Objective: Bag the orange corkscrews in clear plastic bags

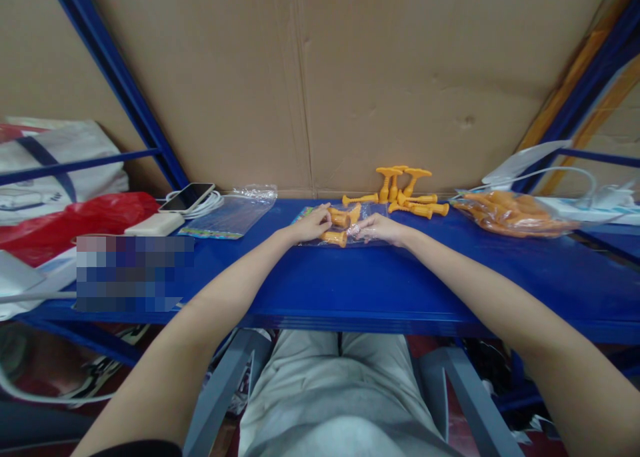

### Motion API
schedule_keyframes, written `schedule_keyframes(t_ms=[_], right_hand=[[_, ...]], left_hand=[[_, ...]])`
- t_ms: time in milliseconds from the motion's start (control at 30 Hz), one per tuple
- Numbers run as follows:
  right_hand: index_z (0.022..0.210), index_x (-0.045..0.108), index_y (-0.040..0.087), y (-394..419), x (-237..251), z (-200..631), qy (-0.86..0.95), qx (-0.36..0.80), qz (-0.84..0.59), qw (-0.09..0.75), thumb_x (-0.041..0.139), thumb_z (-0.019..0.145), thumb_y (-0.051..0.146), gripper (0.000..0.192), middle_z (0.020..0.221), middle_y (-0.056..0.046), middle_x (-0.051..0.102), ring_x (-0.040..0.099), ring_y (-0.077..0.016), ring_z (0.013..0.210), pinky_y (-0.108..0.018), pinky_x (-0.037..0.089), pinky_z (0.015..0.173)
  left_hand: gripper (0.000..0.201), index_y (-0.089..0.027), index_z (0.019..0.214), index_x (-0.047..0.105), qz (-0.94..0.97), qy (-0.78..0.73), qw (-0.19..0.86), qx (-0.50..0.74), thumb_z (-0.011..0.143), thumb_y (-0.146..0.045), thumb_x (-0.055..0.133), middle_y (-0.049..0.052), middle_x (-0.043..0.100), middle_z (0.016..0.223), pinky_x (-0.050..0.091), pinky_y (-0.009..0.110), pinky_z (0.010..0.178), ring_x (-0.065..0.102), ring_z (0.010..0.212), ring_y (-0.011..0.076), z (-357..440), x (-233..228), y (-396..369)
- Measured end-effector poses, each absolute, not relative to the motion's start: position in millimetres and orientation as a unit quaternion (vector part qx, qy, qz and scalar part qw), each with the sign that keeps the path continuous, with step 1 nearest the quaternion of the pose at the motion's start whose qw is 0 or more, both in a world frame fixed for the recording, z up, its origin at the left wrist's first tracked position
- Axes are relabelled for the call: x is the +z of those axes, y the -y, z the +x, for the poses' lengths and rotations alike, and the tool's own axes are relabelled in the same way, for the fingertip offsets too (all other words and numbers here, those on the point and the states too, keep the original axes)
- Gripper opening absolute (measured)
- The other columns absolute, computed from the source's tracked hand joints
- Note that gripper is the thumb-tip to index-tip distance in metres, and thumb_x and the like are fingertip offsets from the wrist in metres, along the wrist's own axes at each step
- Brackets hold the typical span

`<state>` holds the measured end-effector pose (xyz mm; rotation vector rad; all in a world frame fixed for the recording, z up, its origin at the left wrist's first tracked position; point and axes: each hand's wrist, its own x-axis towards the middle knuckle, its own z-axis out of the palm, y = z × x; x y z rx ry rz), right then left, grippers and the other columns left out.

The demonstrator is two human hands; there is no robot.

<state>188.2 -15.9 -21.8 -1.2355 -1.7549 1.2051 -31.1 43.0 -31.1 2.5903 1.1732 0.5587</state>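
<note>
A clear plastic bag with a coloured strip lies flat on the blue shelf in front of me, with orange plastic toy hammers in or on it; which, I cannot tell. My left hand is at the bag's left side, fingers bent and closed round one hammer's end. From the right, my right hand pinches the bag's film beside the hammers, its fingertips pressed together. Just behind the hands, several more orange toy hammers lie in a loose heap, some standing on their handles with the T-shaped heads up.
To the right lies a full clear bag of orange pieces, near a white power strip. At left are a flat clear bag, a phone on a coiled white cable, and a red plastic bag. Cardboard walls the back.
</note>
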Motion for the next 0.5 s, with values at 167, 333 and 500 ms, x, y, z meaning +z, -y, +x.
schedule_keyframes(t_ms=[167, 333, 500], right_hand=[[0.075, 0.08, 0.02, 17.3, -19.7, 186.3, 0.679, 0.48, -0.46, 0.312, 0.068, 0.068, 0.001, 0.025, 0.093, -0.003, 0.077, 0.063, -0.0106, 0.074, -0.018, 0.049, 0.062], [0.083, 0.081, 0.02, 20.1, -18.5, 181.7, 0.678, 0.482, -0.454, 0.32, 0.066, 0.069, 0.001, 0.029, 0.097, -0.002, 0.077, 0.063, -0.0094, 0.076, -0.017, 0.049, 0.065], [0.097, 0.079, 0.02, 15.8, -21.6, 180.8, 0.66, 0.455, -0.474, 0.364, 0.066, 0.07, 0.003, 0.035, 0.094, -0.001, 0.076, 0.062, -0.0091, 0.071, -0.02, 0.051, 0.065]], left_hand=[[0.018, -0.024, 0.071, 0.048, 0.887, -0.4, 0.11, 0.202, 0.088, -0.027, 0.044, 0.01, 0.063, 0.133, 0.025, 0.042, 0.119, 0.03, 0.147, 0.0227, -32.8, -27.6, -41.2], [0.019, -0.025, 0.069, 0.044, 0.886, -0.408, 0.103, 0.196, 0.087, -0.027, 0.043, 0.011, 0.064, 0.13, 0.027, 0.042, 0.118, 0.031, 0.147, 0.0208, -32.5, -30.7, -44.1], [0.016, -0.024, 0.072, 0.043, 0.877, -0.43, 0.118, 0.18, 0.087, -0.032, 0.046, 0.013, 0.051, 0.147, 0.022, 0.043, 0.12, 0.029, 0.147, 0.0217, -33.1, -33.9, -49.0]])
